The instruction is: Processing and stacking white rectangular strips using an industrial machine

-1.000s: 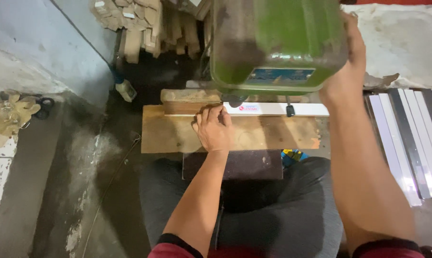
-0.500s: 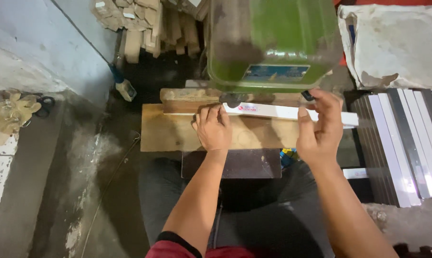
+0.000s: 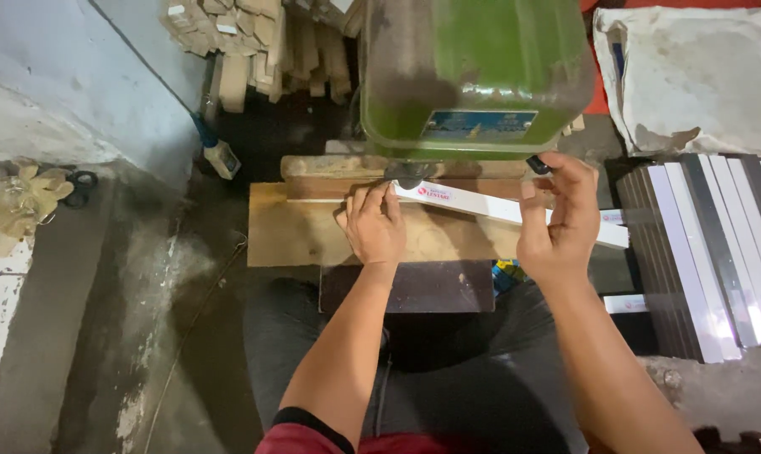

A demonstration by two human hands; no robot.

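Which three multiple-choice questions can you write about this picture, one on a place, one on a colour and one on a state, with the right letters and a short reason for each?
1. Where does the stack of flat white and dark strips lie?
A. beside the person's right arm
B. on top of the machine
C. against the pale wall at the person's left

2. What colour is the machine housing?
A. red
B. green
C. yellow

3. How is the long white strip handled?
A. it lies untouched
B. only the left hand touches it
C. both hands touch it

Answers: 1 A, the stack lies on the person's right, past the right hand. 2 B, the housing is green with a blue plate. 3 C, the left hand presses its end on the wooden board while the right hand grips it further along.
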